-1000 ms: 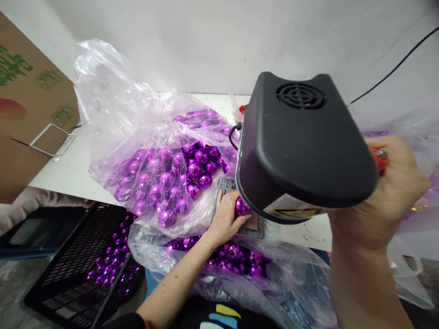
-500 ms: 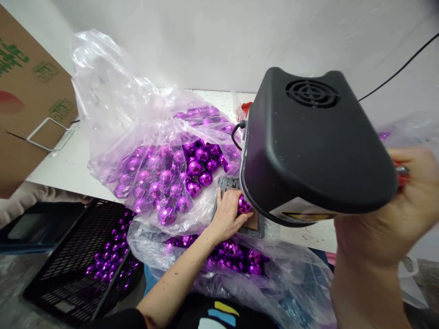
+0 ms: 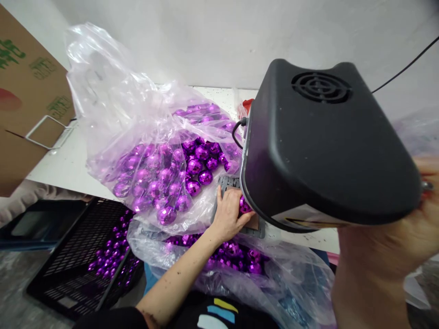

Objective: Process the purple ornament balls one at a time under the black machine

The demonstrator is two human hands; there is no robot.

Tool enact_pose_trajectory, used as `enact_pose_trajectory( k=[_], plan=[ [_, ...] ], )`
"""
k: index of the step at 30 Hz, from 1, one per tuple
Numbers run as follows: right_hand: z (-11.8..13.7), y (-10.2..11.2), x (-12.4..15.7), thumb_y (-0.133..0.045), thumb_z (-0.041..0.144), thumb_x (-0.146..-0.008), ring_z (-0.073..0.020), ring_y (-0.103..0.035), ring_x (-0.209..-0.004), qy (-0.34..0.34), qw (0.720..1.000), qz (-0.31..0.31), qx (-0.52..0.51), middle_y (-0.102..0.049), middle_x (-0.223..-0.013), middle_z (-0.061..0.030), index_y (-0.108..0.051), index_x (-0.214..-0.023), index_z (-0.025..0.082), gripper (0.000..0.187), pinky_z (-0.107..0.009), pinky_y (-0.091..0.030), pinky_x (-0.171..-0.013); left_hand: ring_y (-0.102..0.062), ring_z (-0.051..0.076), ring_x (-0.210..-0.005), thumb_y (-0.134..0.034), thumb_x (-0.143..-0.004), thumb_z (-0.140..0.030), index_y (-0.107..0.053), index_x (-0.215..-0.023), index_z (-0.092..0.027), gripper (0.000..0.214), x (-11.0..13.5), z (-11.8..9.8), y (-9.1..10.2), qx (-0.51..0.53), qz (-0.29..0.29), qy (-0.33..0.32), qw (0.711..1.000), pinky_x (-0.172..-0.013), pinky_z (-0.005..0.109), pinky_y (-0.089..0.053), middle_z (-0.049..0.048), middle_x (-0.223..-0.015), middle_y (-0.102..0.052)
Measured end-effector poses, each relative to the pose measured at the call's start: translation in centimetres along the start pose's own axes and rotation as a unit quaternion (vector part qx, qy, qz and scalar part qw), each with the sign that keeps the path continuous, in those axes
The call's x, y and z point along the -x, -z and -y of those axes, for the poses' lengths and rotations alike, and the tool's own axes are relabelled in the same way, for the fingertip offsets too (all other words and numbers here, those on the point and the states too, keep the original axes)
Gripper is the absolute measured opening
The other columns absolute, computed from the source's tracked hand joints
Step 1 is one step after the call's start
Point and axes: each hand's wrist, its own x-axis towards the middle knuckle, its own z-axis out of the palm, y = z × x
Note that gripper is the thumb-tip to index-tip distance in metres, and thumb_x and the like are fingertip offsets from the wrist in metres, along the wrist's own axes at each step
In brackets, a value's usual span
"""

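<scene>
My left hand has its fingers closed round a shiny purple mirror-faceted ball. It rests on a brown pad on a grey slotted metal plate. Above and to the right looms a black machine housing with a round vent on top, hiding whatever is over the ball. Behind the housing, at the right edge, my right hand is wrapped round a red handle with a metal end; it is blurred and partly cut off.
A clear plastic bag of purple balls spreads over the white table at left. Another plastic bag with balls lies at my lap. A black crate holds more below. A cardboard box and a person's sleeve are at far left.
My right hand has moved right and slightly down in view, and the black housing looks larger and further right. My left hand stays on the ball, more of which is now hidden.
</scene>
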Motion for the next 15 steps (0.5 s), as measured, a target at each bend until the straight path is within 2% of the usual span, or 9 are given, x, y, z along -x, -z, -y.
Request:
enact_pose_trajectory(
  k=[6,10,15],
  plan=[
    [0.0,0.7,0.5,-0.062,0.048,-0.088,-0.0068,-0.051,-0.062,0.025,1.0,0.01,-0.008,-0.062,-0.074,0.0011,-0.068,-0.081,0.019,0.03,-0.025,-0.04,-0.057,-0.057,0.033,-0.122,-0.065,-0.087,-0.041,-0.06,-0.119,-0.024,0.037,0.0,-0.3,-0.1,0.011,-0.009,0.012,1.0,-0.118,0.064,-0.032,0.0111,-0.118,-0.066],
    [-0.2,1.7,2.0,-0.069,0.043,-0.082,-0.0084,-0.053,-0.057,0.025,1.0,0.008,-0.002,-0.062,-0.067,0.0023,-0.07,-0.083,0.022,0.021,-0.027,-0.04,-0.053,-0.056,0.031,-0.12,-0.068,-0.085,-0.038,-0.06,-0.114,-0.024,0.033,-0.1,-0.2,-0.4,-0.017,-0.015,0.023,0.999,-0.122,0.062,-0.024,0.0092,-0.116,-0.065],
    [0.2,3.0,3.7,-0.068,0.046,-0.08,-0.01,-0.05,-0.05,-0.001,0.997,0.071,0.006,-0.05,-0.052,0.0024,-0.065,-0.066,0.021,0.029,-0.029,-0.034,-0.049,-0.055,0.031,-0.119,-0.069,-0.084,-0.034,-0.059,-0.112,-0.021,0.032,-0.3,-0.5,-0.2,-0.022,-0.009,0.028,0.999,-0.124,0.061,-0.012,0.0093,-0.114,-0.064]
  ],
)
